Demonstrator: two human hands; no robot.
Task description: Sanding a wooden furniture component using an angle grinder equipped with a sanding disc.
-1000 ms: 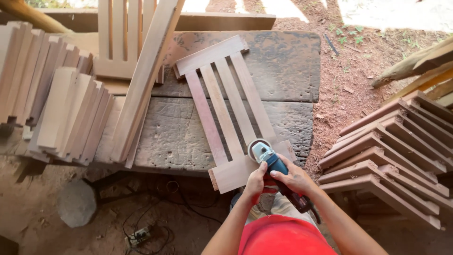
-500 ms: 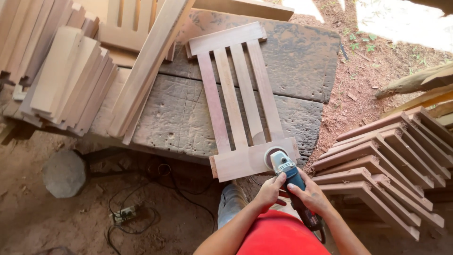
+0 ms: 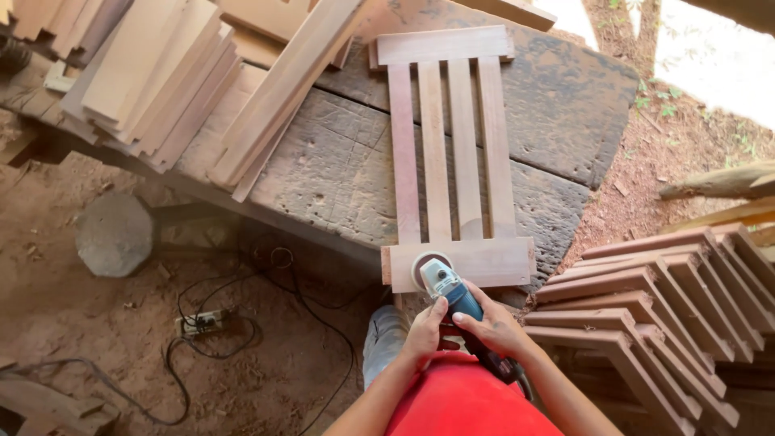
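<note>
Sander (image 3: 442, 284) gripped by both hands, left hand (image 3: 425, 331) and right hand (image 3: 494, 329), fingers closed round body; likely heavy, rigid, disc on slatted panel (image 3: 452, 153).

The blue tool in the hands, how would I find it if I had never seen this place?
Find the big dark worn workbench with a pale slatted wooden frame lying on it. At the frame's near end, the left hand and right hand grip the blue power sander. It is the only blue and silver thing among all the wood.
</note>
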